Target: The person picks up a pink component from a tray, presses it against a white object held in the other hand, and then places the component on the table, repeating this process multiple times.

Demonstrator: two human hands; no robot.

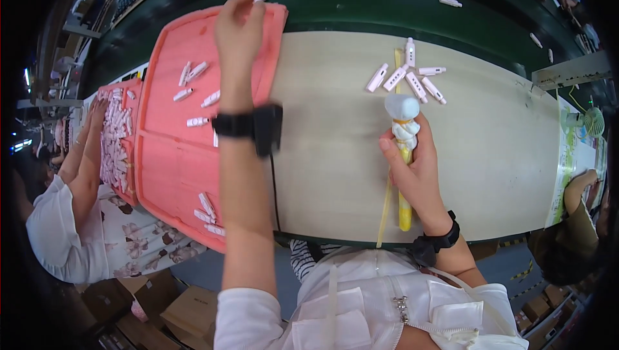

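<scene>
My left hand (238, 28) reaches to the far edge of a pink foam tray (174, 156), fingers curled around a small white plastic part at the rim. Several more small white parts (196, 102) lie scattered in the tray. My right hand (412, 163) grips a yellow-handled tool with a white wrapped head (402, 115), held upright on the beige table (509, 156). Just beyond the tool's head lies a cluster of several white parts (406, 79).
A dark green conveyor belt (374, 2) runs behind the table with a few white parts on it. At the left, another person's arms reach into a second pink tray (119, 137) full of white parts. Another person sits at right. Cardboard boxes stand below.
</scene>
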